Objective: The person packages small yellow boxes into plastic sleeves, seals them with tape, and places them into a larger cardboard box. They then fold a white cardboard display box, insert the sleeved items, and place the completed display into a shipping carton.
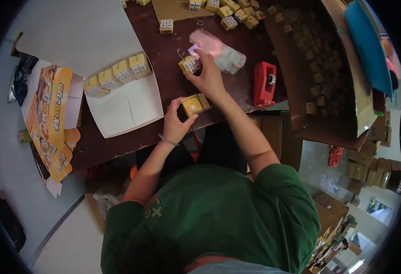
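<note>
My left hand [175, 123] is closed around a small yellow box [195, 105] near the table's front edge; its top faces me. Just above it, my right hand [210, 80] grips a yellow-and-white cube keychain [190, 65] between thumb and fingers. A metal ring [181, 54] sticks out past the cube. Beyond my right fingertips lies a pinkish clear plastic bag [216, 49], with a small glowing purple piece [193, 49] at its near end. To the left stands a white carton [129, 112] with a row of yellow cube boxes [118, 73] along its far side.
A red tape dispenser [264, 84] stands to my right. Beyond it, a large cardboard box [353, 86] holds many small cubes. More yellow-and-white cubes [239, 13] lie at the table's far side. A printed orange carton flap [52, 109] hangs at the left.
</note>
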Motion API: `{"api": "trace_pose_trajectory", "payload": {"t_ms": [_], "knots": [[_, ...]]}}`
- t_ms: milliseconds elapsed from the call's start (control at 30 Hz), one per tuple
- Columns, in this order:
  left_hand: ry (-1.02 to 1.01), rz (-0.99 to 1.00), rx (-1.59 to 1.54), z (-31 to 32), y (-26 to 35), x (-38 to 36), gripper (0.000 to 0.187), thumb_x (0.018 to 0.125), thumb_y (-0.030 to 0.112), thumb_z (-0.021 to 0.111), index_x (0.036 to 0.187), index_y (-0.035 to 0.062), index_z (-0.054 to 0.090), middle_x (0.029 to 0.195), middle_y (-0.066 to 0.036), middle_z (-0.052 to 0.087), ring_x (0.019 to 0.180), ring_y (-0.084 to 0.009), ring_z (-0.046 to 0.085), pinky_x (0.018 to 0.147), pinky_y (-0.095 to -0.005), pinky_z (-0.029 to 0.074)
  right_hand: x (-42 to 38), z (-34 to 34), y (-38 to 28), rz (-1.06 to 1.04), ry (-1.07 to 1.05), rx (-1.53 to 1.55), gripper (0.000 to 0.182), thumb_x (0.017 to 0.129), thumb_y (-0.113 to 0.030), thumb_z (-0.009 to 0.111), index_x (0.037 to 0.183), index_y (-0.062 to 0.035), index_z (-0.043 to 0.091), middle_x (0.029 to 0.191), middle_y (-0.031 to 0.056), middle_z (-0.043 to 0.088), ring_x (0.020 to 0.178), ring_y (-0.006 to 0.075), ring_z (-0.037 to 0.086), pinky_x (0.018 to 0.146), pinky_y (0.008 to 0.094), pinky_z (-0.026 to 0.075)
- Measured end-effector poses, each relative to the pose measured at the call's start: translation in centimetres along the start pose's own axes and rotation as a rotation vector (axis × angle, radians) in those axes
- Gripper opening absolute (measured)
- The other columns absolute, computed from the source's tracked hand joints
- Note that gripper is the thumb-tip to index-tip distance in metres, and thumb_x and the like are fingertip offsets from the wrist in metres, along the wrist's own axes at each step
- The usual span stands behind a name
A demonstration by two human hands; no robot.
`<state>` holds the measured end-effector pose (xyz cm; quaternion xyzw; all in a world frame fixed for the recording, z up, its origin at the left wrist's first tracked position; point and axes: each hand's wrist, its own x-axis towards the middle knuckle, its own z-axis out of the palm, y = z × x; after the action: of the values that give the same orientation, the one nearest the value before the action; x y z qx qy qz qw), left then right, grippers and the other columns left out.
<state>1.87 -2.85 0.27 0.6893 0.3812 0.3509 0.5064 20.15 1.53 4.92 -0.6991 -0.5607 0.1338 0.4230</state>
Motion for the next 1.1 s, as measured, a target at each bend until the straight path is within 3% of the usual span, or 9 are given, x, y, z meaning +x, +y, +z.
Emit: {"api": "trace_pose_trajectory", "payload": {"t_ms": [200, 300, 400, 500, 633, 733, 800, 867, 1100], "knots": [[-0.097, -0.008, -0.002, -1.2, 0.7, -0.3, 0.056, 0.073, 0.012, 0.079, 0.121, 0.0033, 0.051, 0.118, -0.014, 0.061, 0.114, -0.0293, 0.059, 0.098, -0.0377, 0.045, -7.8, -0.3, 1.9, -0.07, 0.094, -0.345, 0.073, 0.068, -0.026, 0.084, 0.129, -0.0067, 0.049, 0.112, 0.0117, 0.057, 0.104, 0.0323, 0.052, 0.085, 0.043, 0.04], [-0.103, 0.022, 0.016, -1.3, -0.4, -0.7, 0.057, 0.073, 0.012, 0.079, 0.122, 0.0033, 0.051, 0.117, -0.014, 0.061, 0.114, -0.0294, 0.059, 0.098, -0.0375, 0.045, -8.3, -2.4, 1.3, -0.104, 0.088, -0.262, 0.083, 0.068, -0.027, 0.084, 0.137, -0.0039, 0.043, 0.129, 0.0169, 0.05, 0.115, 0.0349, 0.049, 0.096, 0.0449, 0.039], [-0.13, 0.006, -0.024, -1.5, -0.2, -0.6, 0.057, 0.074, 0.011, 0.079, 0.123, 0.0031, 0.05, 0.119, -0.016, 0.061, 0.117, -0.029, 0.058, 0.101, -0.0369, 0.044, -5.9, -5.9, -0.2, -0.369, -0.32, -0.18, 0.082, 0.071, -0.011, 0.077, 0.145, -0.0104, 0.039, 0.145, 0.0147, 0.042, 0.134, 0.0345, 0.04, 0.109, 0.0448, 0.035], [-0.152, -0.002, 0.003, -1.5, -0.3, -0.7, 0.058, 0.075, 0.012, 0.079, 0.123, 0.0034, 0.049, 0.121, -0.016, 0.061, 0.119, -0.0292, 0.058, 0.102, -0.0366, 0.043, -3.6, -3.8, 3.0, -0.62, -0.465, -0.213, 0.061, 0.075, -0.01, 0.073, 0.133, -0.0089, 0.052, 0.132, 0.0123, 0.054, 0.127, 0.0308, 0.048, 0.102, 0.0405, 0.043], [-0.162, 0.041, 0.021, -1.7, -0.4, -0.5, 0.057, 0.077, 0.01, 0.078, 0.124, 0.0024, 0.048, 0.118, -0.014, 0.061, 0.115, -0.0235, 0.058, 0.099, -0.0341, 0.044, -1.9, -5.1, 1.1, -0.27, -0.393, -0.062, 0.049, 0.082, -0.015, 0.074, 0.128, -0.0047, 0.058, 0.116, 0.0133, 0.064, 0.11, 0.0268, 0.061, 0.097, 0.0353, 0.049], [-0.148, 0.038, 0.04, -1.6, -0.6, -0.6, 0.056, 0.077, 0.009, 0.077, 0.125, 0.0019, 0.047, 0.118, -0.013, 0.061, 0.114, -0.0207, 0.058, 0.099, -0.0329, 0.044, -1.3, -7.5, -2.3, 0.078, -0.454, 0.56, 0.048, 0.083, -0.017, 0.076, 0.125, -0.0004, 0.06, 0.112, 0.0101, 0.066, 0.102, 0.0148, 0.064, 0.092, 0.028, 0.05], [-0.15, 0.034, 0.053, -1.6, -0.4, -0.8, 0.057, 0.076, 0.012, 0.079, 0.124, 0.0031, 0.048, 0.118, -0.014, 0.062, 0.113, -0.0242, 0.058, 0.099, -0.0349, 0.044, -2.3, -9.2, -4.9, 0.003, -0.695, 0.396, 0.049, 0.08, -0.017, 0.077, 0.124, -0.0004, 0.061, 0.114, 0.0119, 0.067, 0.103, 0.0196, 0.065, 0.092, 0.0305, 0.05], [-0.15, 0.042, 0.067, -1.5, 0.0, -0.6, 0.058, 0.075, 0.018, 0.08, 0.123, 0.0055, 0.05, 0.117, -0.015, 0.062, 0.112, -0.0309, 0.059, 0.097, -0.0386, 0.046, -4.1, -9.3, -7.0, -0.276, -0.639, -0.013, 0.049, 0.073, -0.015, 0.079, 0.118, -0.0014, 0.064, 0.108, 0.0141, 0.067, 0.101, 0.0293, 0.064, 0.09, 0.0372, 0.051], [-0.174, -0.011, -0.025, -1.4, -1.1, -1.0, 0.057, 0.076, 0.019, 0.08, 0.123, 0.0062, 0.051, 0.117, -0.016, 0.061, 0.111, -0.0335, 0.058, 0.094, -0.0396, 0.047, -5.4, -6.9, -6.1, -0.358, -0.589, 0.082, 0.048, 0.074, -0.021, 0.076, 0.117, -0.003, 0.065, 0.115, 0.0147, 0.063, 0.111, 0.0326, 0.056, 0.091, 0.0414, 0.049]]}}
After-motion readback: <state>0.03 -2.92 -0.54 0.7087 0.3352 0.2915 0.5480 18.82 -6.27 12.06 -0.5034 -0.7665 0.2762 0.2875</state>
